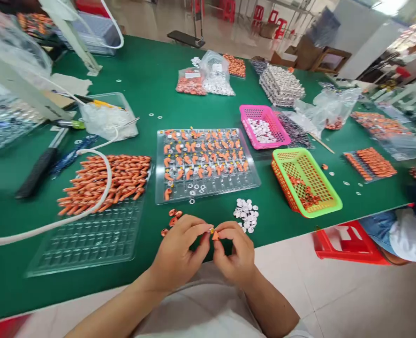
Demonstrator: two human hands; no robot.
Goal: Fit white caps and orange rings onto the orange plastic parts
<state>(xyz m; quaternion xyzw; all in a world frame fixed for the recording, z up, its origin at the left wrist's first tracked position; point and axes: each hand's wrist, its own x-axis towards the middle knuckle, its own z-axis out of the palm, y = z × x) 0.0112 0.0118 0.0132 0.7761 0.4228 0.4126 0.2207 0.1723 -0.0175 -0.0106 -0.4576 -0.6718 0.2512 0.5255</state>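
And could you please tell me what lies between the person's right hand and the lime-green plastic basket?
In the head view, a cluster of small white discs lies nearer the hand, then green tabletop to the basket.

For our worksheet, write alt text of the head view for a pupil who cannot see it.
A person's left hand and right hand pinch small orange and yellow parts at a green table. Beyond lies a clear plastic tray of curved orange pieces, beside a pink basket and lime-green basket.
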